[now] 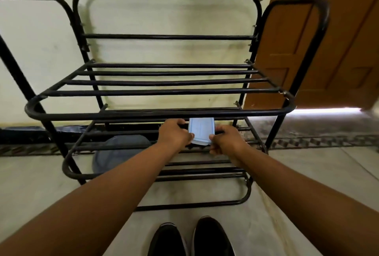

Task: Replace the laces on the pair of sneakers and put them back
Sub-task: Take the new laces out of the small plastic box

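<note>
1. Gripping a pale blue flat packet [201,131] from both sides, the left hand [176,132] and the right hand [226,140] are seen at the middle tier of a black metal shoe rack [158,112], in the centre of the frame. The fingers of each hand are curled round an edge of the packet, so both are clamped on it.
2. What the packet contains cannot be read; it is judged likely to be the replacement laces, and it should be treated as such only once opened.
3. The pair of black sneakers [190,239] is found at the bottom centre of the frame, on the floor [307,173] just in front of the rack, toes pointing toward it. Whether they are worn or merely set down cannot be told.
4. The packet is best drawn straight toward the body, kept level, so that it is not caught on the tier bar just above it or dropped between the rails.
5. A firm pinch should be kept on both edges until the packet is clear of the bars; after that one hand can be freed.
6. The grey rounded object [121,153] under the rack at lower left should be left undisturbed.
7. The wooden door [320,40] at upper right is well apart from the work.
</note>
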The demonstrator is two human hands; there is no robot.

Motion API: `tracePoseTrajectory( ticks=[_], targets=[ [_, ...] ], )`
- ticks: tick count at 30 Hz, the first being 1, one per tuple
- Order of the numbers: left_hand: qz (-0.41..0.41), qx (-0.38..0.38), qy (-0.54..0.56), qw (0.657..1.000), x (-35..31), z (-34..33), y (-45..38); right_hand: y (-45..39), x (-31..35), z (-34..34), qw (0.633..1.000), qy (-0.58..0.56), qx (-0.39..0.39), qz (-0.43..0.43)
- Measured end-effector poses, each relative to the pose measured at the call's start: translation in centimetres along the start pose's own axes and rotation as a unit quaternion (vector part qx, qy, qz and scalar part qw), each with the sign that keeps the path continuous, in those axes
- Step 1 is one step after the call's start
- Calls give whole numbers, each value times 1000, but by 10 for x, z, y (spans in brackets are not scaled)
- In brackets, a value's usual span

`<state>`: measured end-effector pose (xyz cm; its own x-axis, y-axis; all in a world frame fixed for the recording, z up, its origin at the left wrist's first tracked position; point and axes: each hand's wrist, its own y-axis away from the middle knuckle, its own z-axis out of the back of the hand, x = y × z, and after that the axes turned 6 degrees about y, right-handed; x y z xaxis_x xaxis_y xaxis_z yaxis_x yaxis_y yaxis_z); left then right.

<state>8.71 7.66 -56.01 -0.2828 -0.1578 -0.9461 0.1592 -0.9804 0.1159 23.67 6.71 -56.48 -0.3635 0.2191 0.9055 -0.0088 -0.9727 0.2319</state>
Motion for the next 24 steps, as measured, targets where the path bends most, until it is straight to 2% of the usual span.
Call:
tracePoseTrajectory(
  ticks=[9,16,24],
  targets=[
    [57,-37,108,992,23,-19,-18,-25,-4,-8,999,-37,-30,-23],
    [73,-65,136,986,25,-26,-15,-26,-14,-12,996,-27,-80,-32],
    [90,-69,161,980,27,-28,-11,-29,-9,-15,988,-72,-123,-56]
  ],
)
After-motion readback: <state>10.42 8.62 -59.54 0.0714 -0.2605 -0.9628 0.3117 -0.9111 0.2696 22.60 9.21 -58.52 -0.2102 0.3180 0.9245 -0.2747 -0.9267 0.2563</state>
